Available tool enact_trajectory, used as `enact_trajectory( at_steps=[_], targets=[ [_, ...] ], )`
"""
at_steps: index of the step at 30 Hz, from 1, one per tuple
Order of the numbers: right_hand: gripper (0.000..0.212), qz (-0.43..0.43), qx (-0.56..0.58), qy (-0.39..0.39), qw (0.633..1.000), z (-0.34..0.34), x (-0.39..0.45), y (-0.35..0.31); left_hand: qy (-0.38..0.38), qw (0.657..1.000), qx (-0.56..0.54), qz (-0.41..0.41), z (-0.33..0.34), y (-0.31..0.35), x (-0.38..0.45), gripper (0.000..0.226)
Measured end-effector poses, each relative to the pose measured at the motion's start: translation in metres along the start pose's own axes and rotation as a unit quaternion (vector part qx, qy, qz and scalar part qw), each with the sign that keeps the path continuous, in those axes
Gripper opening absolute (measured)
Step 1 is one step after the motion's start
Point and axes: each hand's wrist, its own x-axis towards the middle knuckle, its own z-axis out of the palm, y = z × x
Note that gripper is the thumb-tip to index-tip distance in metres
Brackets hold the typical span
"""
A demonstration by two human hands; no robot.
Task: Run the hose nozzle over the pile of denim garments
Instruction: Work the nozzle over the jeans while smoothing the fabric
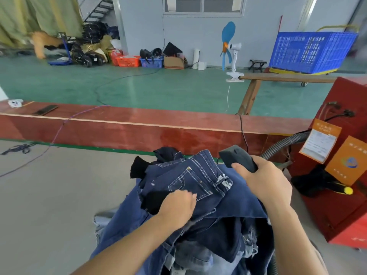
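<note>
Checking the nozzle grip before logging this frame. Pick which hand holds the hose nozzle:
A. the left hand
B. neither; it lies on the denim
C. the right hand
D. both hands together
C: the right hand grips the dark hose nozzle above the denim pile, while the left hand rests on the jeans.

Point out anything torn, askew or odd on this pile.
The top jeans have a frayed, whitish tear at the waistband near a belt loop. The denim pile is jumbled, not folded. Nothing else stands out.
</note>
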Motion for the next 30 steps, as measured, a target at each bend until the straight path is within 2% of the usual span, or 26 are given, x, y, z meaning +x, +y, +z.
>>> enact_trajectory(
  at_steps=[1,2,4,6,7,8,9,11,13,15,16,18,20,22,26,30],
  targets=[
    [0.030,-0.003,0.001,0.003,1.000,0.000,0.000,-0.001,0.026,1.000,-0.016,-0.006,-0.006,0.007,0.005,0.046],
    [0.030,-0.005,0.001,0.006,1.000,0.001,0.000,-0.002,0.019,0.999,-0.024,-0.011,-0.010,0.014,0.009,0.045],
    [0.031,-0.008,-0.001,0.006,1.000,0.003,-0.001,-0.004,-0.065,0.998,-0.008,-0.003,-0.006,0.031,0.010,0.041],
    [0.031,-0.013,-0.012,0.001,1.000,0.006,-0.003,-0.008,-0.189,0.981,0.036,0.009,0.002,0.046,-0.002,0.055],
    [0.030,-0.020,-0.019,-0.003,1.000,0.008,-0.004,-0.011,-0.221,0.974,0.053,0.013,0.005,0.048,-0.008,0.066],
    [0.030,-0.029,-0.024,-0.010,0.999,0.009,-0.005,-0.013,-0.217,0.975,0.046,0.022,0.007,0.046,-0.011,0.070],
    [0.029,-0.041,-0.027,-0.020,0.999,0.011,-0.006,-0.015,-0.177,0.984,0.014,0.032,0.006,0.042,-0.014,0.062],
    [0.028,-0.058,-0.025,-0.039,0.997,0.014,-0.008,-0.020,0.002,0.992,-0.122,0.002,-0.003,0.025,-0.016,0.028],
    [0.028,-0.072,-0.026,-0.056,0.995,0.018,-0.011,-0.025,0.162,0.954,-0.223,-0.117,-0.011,-0.006,-0.011,0.024],
    [0.029,-0.084,-0.029,-0.071,0.994,0.021,-0.014,-0.029,0.211,0.917,-0.249,-0.230,-0.006,-0.040,-0.008,0.026],
    [0.030,-0.088,-0.032,-0.077,0.993,0.023,-0.015,-0.031,0.190,0.911,-0.255,-0.263,0.001,-0.053,-0.009,0.026],
    [0.031,-0.093,-0.038,-0.087,0.991,0.026,-0.016,-0.032,0.070,0.924,-0.259,-0.271,0.021,-0.061,-0.014,0.036],
    [0.030,-0.096,-0.043,-0.093,0.990,0.027,-0.016,-0.033,-0.098,0.932,-0.250,-0.243,0.039,-0.048,-0.021,0.066],
    [0.029,-0.098,-0.047,-0.101,0.989,0.028,-0.014,-0.034,-0.191,0.924,-0.237,-0.231,0.047,-0.030,-0.022,0.088],
    [0.027,-0.102,-0.045,-0.117,0.987,0.030,-0.013,-0.036,-0.165,0.965,-0.089,-0.183,0.045,-0.012,-0.020,0.110],
    [0.027,-0.107,-0.046,-0.120,0.986,0.032,-0.014,-0.038,-0.133,0.972,-0.107,-0.163,0.045,-0.002,-0.019,0.131]
  ],
)
